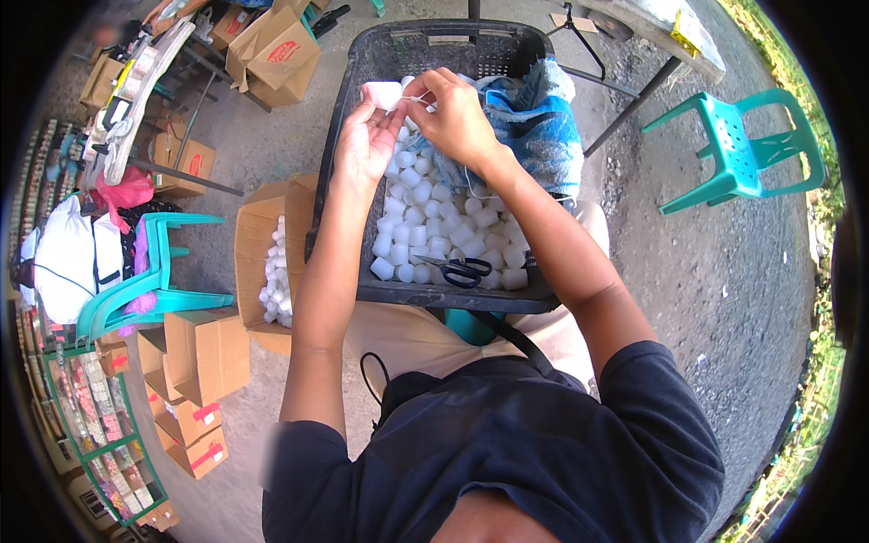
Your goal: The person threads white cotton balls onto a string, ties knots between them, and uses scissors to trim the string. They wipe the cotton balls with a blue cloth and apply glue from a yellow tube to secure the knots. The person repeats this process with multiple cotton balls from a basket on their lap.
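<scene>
My left hand (367, 140) holds a small white roll (383, 94), which looks like a roll of thread, above the far part of a black plastic crate (330, 181). My right hand (457, 118) is closed in a pinch on a thin white strand (414, 98) beside the roll's right end. Many similar white rolls (421, 192) fill the crate below my hands. A pair of dark-handled scissors (464, 271) lies on them near the crate's front edge. Blue and white cloth (539, 118) drapes over the crate's right side.
Left of the crate stands an open cardboard box (258, 213) with more white pieces. Further left are teal plastic chairs (158, 271), stacked cartons (206, 357) and a table (136, 113). Another teal chair (738, 149) stands at the right, near a table (674, 41).
</scene>
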